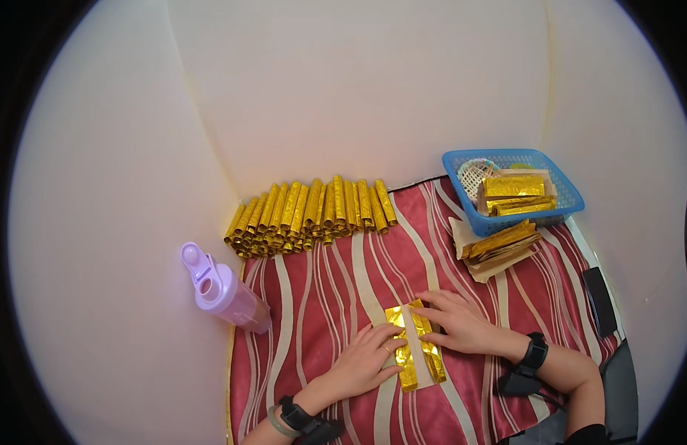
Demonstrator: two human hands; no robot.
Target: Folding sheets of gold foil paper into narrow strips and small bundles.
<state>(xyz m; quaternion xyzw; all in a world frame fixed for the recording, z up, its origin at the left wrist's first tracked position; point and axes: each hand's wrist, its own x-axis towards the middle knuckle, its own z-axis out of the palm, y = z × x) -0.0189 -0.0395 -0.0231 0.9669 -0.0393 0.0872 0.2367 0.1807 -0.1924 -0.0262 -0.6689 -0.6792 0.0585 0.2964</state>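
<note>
A sheet of gold foil paper (407, 376) lies on the striped cloth in front of me, with a pale strip running down its middle between two gold sides. My left hand (358, 363) rests on its left side, fingers spread and fairly flat. Across the sheet, my right hand (462, 323) touches the right gold side with its fingers stretched out. Neither hand grips anything that shows. A pile of gold foil paper rolls (306, 211) is stacked at the far left of the cloth. Loose gold foil sheets with pale backing (499, 248) lie far right, beside the blue basket.
A blue plastic basket (477, 222) at the back right holds more gold foil sheets and a small woven piece. A lilac shaker bottle (236, 298) leans at the left edge. A dark phone-like slab (599, 302) lies at the right edge. Pale walls enclose the red striped cloth (321, 297).
</note>
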